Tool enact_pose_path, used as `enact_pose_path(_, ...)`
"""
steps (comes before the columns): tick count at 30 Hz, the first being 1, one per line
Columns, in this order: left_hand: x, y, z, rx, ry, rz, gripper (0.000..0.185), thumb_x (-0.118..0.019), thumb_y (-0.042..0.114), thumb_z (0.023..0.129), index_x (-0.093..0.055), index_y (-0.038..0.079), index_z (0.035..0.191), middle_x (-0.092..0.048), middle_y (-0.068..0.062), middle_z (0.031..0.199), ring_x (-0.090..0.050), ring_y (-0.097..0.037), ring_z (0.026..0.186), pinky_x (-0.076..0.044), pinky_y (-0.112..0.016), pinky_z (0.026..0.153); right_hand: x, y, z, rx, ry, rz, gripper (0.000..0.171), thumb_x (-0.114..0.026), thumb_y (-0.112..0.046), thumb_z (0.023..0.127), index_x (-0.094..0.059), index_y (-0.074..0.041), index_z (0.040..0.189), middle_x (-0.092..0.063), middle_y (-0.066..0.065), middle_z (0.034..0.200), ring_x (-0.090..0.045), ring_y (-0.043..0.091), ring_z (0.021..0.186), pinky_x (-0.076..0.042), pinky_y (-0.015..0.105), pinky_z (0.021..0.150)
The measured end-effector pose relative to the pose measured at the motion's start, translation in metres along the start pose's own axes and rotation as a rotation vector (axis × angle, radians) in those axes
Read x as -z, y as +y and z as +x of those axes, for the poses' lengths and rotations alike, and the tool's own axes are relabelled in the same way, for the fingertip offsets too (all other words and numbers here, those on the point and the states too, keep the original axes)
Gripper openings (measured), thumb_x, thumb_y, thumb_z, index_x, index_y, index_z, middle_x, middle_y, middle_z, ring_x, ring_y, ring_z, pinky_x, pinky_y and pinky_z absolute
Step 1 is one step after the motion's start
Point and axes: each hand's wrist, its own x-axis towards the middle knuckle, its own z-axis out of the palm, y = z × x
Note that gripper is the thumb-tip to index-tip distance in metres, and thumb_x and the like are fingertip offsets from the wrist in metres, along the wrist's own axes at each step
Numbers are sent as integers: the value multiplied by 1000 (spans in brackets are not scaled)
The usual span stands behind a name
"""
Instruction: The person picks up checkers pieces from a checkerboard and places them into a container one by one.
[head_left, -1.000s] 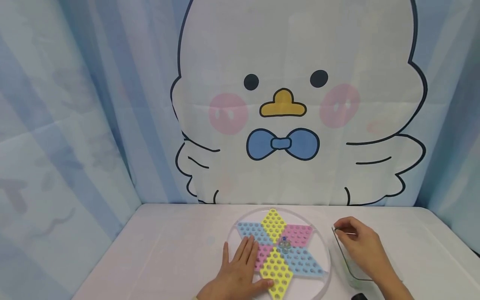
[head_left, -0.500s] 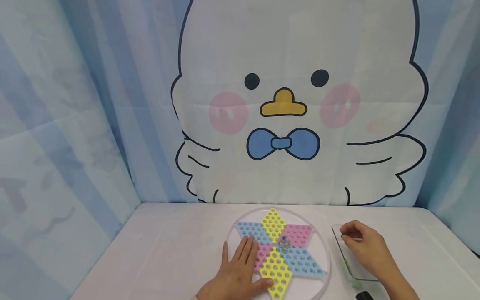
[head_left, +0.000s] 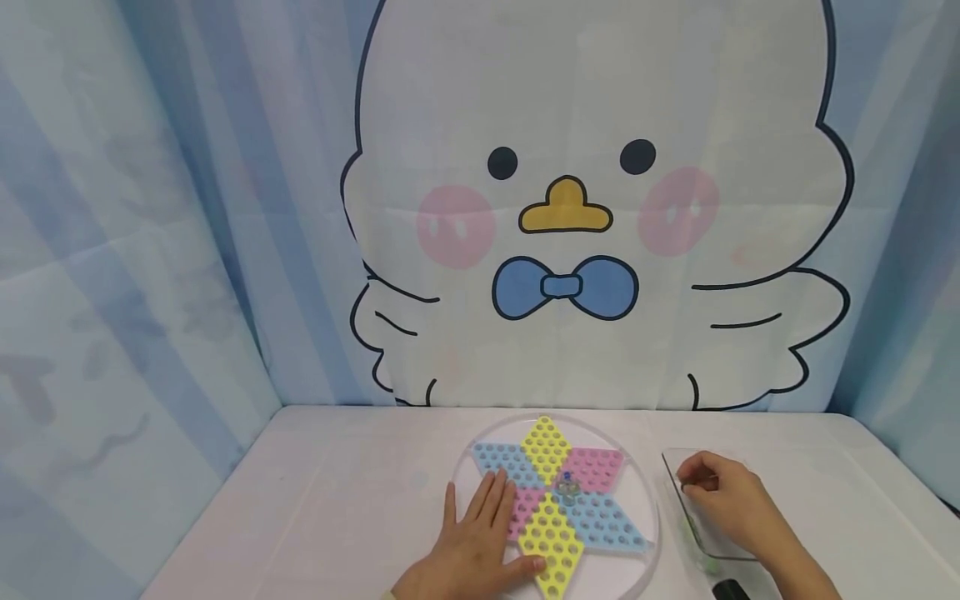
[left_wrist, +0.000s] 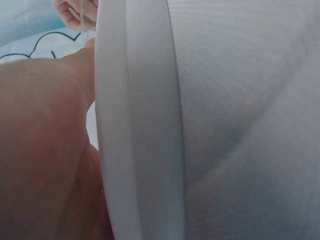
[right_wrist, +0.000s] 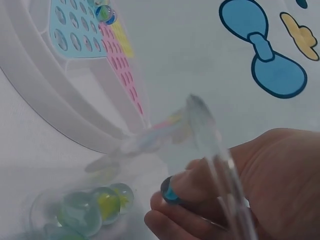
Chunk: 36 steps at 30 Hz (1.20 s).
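Observation:
A round Chinese checkers board point(head_left: 552, 546) with a yellow, blue and pink star of holes lies on the table. Several glass marbles point(head_left: 568, 487) are grouped near the star's centre. My left hand point(head_left: 480, 542) rests on the board's left side, fingers straight and thumb on the lower yellow point. To the right of the board, my right hand point(head_left: 731, 504) is over a clear container point(head_left: 678, 508). Between its thumb and fingers it pinches a dark, teal-tinted marble point(right_wrist: 170, 191). More marbles point(right_wrist: 81, 214), clear with green and yellow inside, lie in the container.
A black object point(head_left: 729, 590), partly cut off by the bottom edge, shows near my right wrist. Behind the white table point(head_left: 337, 483) hangs a curtain point(head_left: 562, 350) printed with a cartoon bird. The container's transparent wall point(right_wrist: 230, 190) stands beside my right hand.
My right hand has moved a little towards me and to the right over the container. My left hand and the marbles on the board stay where they were.

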Motion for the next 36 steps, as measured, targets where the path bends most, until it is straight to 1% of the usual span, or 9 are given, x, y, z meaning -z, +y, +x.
enact_pose_path(4, 0, 0, 0, 8, -12, -17, 105, -31, 85, 85, -17, 13, 160, -8, -7, 168, -7, -26, 156, -2, -70, 116, -1, 1, 1, -8, -23, 4, 12, -65, -2, 84, -65, -4, 95, -70, 5, 94, -64, 17, 85, -55, 37, 77)
enact_pose_path(9, 2, -1, 0, 1, -17, -15, 105, -30, 85, 85, -17, 12, 160, -8, -7, 168, -6, -25, 156, -2, -70, 116, -1, 1, 0, 3, -37, -9, 13, -63, 0, 82, -65, -5, 94, -70, 4, 93, -64, 18, 85, -54, 38, 77)
enact_pose_path(15, 0, -2, 1, -5, -23, -25, 104, -31, 84, 86, -16, 13, 160, -8, -7, 168, -5, -25, 156, -1, -70, 116, 0, 1, -1, 29, -38, -9, 11, -64, -1, 84, -65, -5, 94, -71, 5, 95, -67, 20, 89, -55, 40, 79)
enact_pose_path(19, 1, -2, 0, -6, -29, -43, 105, -31, 85, 86, -15, 12, 160, -7, -7, 169, -4, -25, 156, 0, -70, 116, 1, -3, -3, 59, 8, -24, 10, -64, -2, 86, -65, -7, 94, -71, 5, 96, -67, 22, 91, -54, 35, 76)
enact_pose_path(21, 1, -2, 0, -6, -25, -41, 105, -29, 85, 85, -15, 12, 160, -6, -6, 169, -4, -24, 156, 0, -70, 116, 2, -6, -4, 72, 41, -17, 10, -63, -2, 87, -65, -7, 95, -71, 6, 96, -68, 24, 92, -55, 36, 76)
enact_pose_path(26, 0, -3, 0, -9, -17, -44, 106, -28, 86, 85, -15, 12, 160, -5, -6, 169, -3, -24, 156, 0, -69, 116, 1, -17, -5, 84, 120, 8, 10, -61, -3, 91, -65, -4, 100, -71, 9, 100, -68, 27, 95, -57, 42, 81)
enact_pose_path(28, -1, -3, 1, -9, -13, -43, 106, -29, 86, 85, -15, 12, 160, -6, -6, 169, -4, -24, 156, 0, -69, 116, 0, -21, -6, 98, 149, 18, 11, -61, -3, 91, -65, -3, 101, -71, 11, 100, -67, 27, 96, -57, 43, 81)
enact_pose_path(33, 0, -2, 0, -4, 3, -11, 105, -31, 85, 85, -16, 13, 160, -9, -7, 168, -7, -25, 156, -2, -70, 116, -3, -28, -7, 145, 215, 39, 11, -62, -3, 91, -66, -4, 102, -71, 10, 100, -67, 26, 94, -58, 37, 78)
enact_pose_path(36, 0, -1, 1, -3, 3, -8, 105, -33, 85, 85, -17, 12, 160, -10, -7, 168, -9, -26, 156, -2, -70, 115, -6, -32, -9, 150, 224, 44, 12, -62, -4, 92, -67, -6, 103, -72, 8, 100, -66, 24, 95, -57, 27, 76)
